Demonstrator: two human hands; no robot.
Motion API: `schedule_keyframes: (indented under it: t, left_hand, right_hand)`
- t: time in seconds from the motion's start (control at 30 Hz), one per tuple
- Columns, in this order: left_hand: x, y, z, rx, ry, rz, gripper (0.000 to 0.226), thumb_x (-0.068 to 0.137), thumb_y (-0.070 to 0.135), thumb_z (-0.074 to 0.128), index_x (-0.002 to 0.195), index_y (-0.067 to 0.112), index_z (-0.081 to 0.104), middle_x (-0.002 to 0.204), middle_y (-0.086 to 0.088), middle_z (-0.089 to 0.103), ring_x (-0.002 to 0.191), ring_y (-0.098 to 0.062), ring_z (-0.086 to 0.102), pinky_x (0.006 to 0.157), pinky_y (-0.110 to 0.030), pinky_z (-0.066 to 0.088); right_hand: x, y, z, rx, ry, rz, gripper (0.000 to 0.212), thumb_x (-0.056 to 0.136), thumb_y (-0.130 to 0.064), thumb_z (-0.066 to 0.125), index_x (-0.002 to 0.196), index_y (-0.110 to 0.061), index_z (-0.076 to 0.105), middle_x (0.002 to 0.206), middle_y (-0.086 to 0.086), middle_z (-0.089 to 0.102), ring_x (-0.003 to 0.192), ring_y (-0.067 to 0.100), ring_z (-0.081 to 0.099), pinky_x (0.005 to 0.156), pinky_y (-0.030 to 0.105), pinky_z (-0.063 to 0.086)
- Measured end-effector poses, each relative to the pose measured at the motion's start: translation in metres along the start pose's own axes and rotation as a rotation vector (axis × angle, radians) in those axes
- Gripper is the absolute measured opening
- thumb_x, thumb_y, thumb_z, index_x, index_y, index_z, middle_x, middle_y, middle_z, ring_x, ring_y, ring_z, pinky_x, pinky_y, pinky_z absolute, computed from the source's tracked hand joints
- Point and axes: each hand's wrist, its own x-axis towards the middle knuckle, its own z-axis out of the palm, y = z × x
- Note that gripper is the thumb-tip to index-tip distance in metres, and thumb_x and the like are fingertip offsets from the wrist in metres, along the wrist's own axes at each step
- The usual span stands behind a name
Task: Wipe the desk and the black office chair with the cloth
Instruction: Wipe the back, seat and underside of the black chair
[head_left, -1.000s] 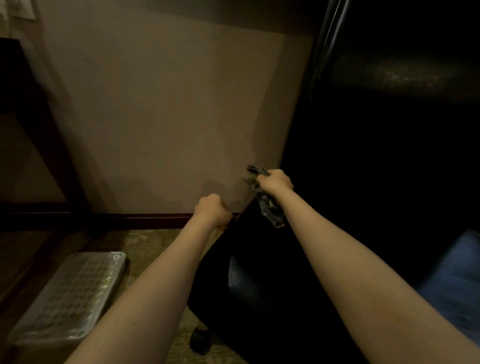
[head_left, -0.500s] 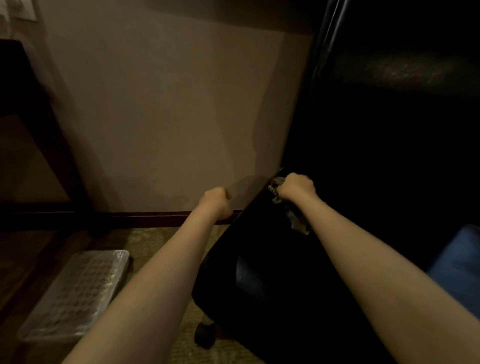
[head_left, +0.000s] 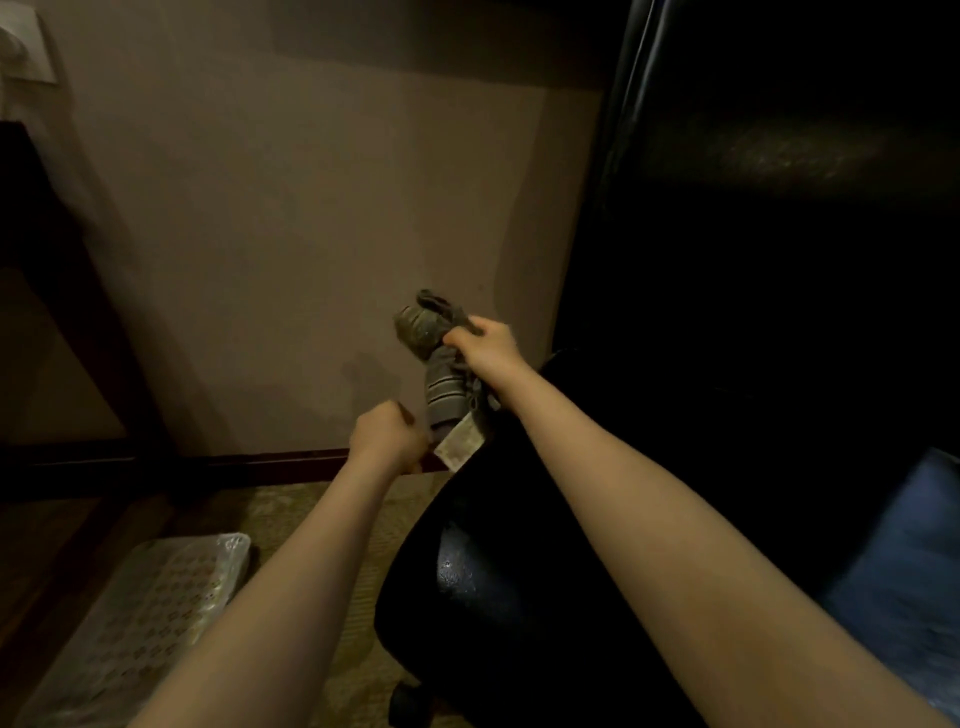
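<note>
Up against the wall, the cloth is off the chair and bunched in my right hand, fingers curled tight round it! A greenish wad bulges out to the left of my fist. The striped rest hangs straight down, and its pale lower corner ends right at the chair's top edge. My left hand sits just beside that hanging end, fingers curled in a fist by the chair's corner. Whether it grips the chair edge, the cloth's tip or nothing at all, I can't tell from this angle. My right forearm stretches out over the chair's glossy black surface, and my left forearm runs alongside it over the carpet. Down below, a caster peeks out under the chair. A dark baseboard runs along the foot of the wall. Lower left, a plastic-wrapped patterned pack lies on the floor, and a dark furniture leg slants down behind it. Off to the right stands a tall black panel, with blue fabric at the frame's edge.
</note>
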Motion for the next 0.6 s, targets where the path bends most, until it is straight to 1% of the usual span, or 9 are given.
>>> schedule_keyframes:
  t: [0.07,0.13,0.2,0.23,0.3,0.37,0.4,0.5,0.6]
  left_hand:
    - [0.004,0.011,0.000,-0.067,0.016,0.029,0.027,0.090,0.011,0.050,0.116,0.011,0.051,0.101,-0.007,0.058,0.072,-0.019,0.065,0.054,-0.021,0.047]
    - [0.009,0.026,0.007,-0.051,0.018,0.093,0.035,0.087,0.008,0.051,0.122,0.011,0.048,0.114,-0.011,0.054,0.095,-0.026,0.062,0.070,-0.027,0.047]
    - [0.014,0.043,0.015,-0.006,0.028,0.159,0.039,0.085,0.007,0.052,0.123,0.011,0.049,0.120,-0.013,0.055,0.110,-0.029,0.056,0.080,-0.029,0.045]
    - [0.016,0.050,0.019,0.003,0.044,0.160,0.039,0.084,0.008,0.054,0.123,0.011,0.050,0.120,-0.013,0.055,0.111,-0.030,0.055,0.085,-0.032,0.046]
    - [0.022,0.054,0.026,0.054,0.050,0.107,0.036,0.084,0.015,0.060,0.119,0.012,0.053,0.119,-0.012,0.055,0.111,-0.031,0.054,0.093,-0.040,0.047]
    - [0.025,0.049,0.033,0.150,-0.016,0.036,0.033,0.080,0.024,0.066,0.110,0.012,0.057,0.115,-0.010,0.058,0.109,-0.032,0.055,0.095,-0.049,0.046]
    - [0.026,0.045,0.038,0.166,-0.058,0.004,0.034,0.078,0.029,0.069,0.105,0.011,0.059,0.111,-0.010,0.061,0.105,-0.032,0.058,0.094,-0.050,0.047]
    - [0.027,0.034,0.043,0.148,-0.073,0.027,0.032,0.077,0.040,0.069,0.100,0.017,0.066,0.102,-0.005,0.064,0.097,-0.028,0.062,0.090,-0.047,0.050]
    - [0.022,0.034,0.038,0.195,-0.084,0.104,0.014,0.081,0.039,0.064,0.085,0.026,0.066,0.104,-0.004,0.063,0.098,-0.027,0.059,0.092,-0.049,0.048]
  right_hand:
    - [0.011,0.004,-0.025,-0.162,0.131,-0.070,0.020,0.088,-0.011,0.057,0.104,-0.005,0.068,0.084,0.008,0.064,0.080,0.021,0.057,0.062,0.020,0.041]
    - [0.021,0.012,-0.058,-0.413,0.323,-0.087,0.029,0.089,-0.021,0.056,0.115,-0.012,0.065,0.108,0.012,0.066,0.100,0.027,0.060,0.075,0.026,0.044]
    - [0.027,0.022,-0.086,-0.619,0.462,-0.020,0.037,0.093,-0.027,0.053,0.128,-0.016,0.057,0.126,0.014,0.054,0.109,0.031,0.055,0.086,0.031,0.044]
    - [0.028,0.027,-0.095,-0.745,0.474,0.044,0.039,0.095,-0.028,0.051,0.132,-0.016,0.052,0.132,0.014,0.046,0.111,0.032,0.054,0.087,0.033,0.044]
    - [0.025,0.040,-0.103,-1.010,0.356,0.197,0.040,0.096,-0.026,0.051,0.133,-0.012,0.050,0.137,0.014,0.037,0.114,0.033,0.051,0.088,0.035,0.046]
    - [0.026,0.052,-0.100,-1.180,0.194,0.319,0.038,0.095,-0.023,0.053,0.130,-0.009,0.050,0.136,0.015,0.039,0.116,0.031,0.050,0.087,0.035,0.047]
    - [0.027,0.053,-0.098,-1.208,0.143,0.322,0.035,0.094,-0.022,0.053,0.126,-0.008,0.052,0.133,0.015,0.043,0.114,0.030,0.051,0.086,0.034,0.048]
    - [0.035,0.043,-0.090,-1.202,0.032,0.247,0.026,0.092,-0.026,0.055,0.111,-0.008,0.060,0.112,0.010,0.060,0.093,0.025,0.058,0.072,0.028,0.046]
    - [0.035,0.033,-0.074,-0.996,-0.166,0.108,0.028,0.088,-0.032,0.059,0.108,-0.015,0.068,0.099,0.004,0.064,0.093,0.021,0.060,0.073,0.026,0.043]
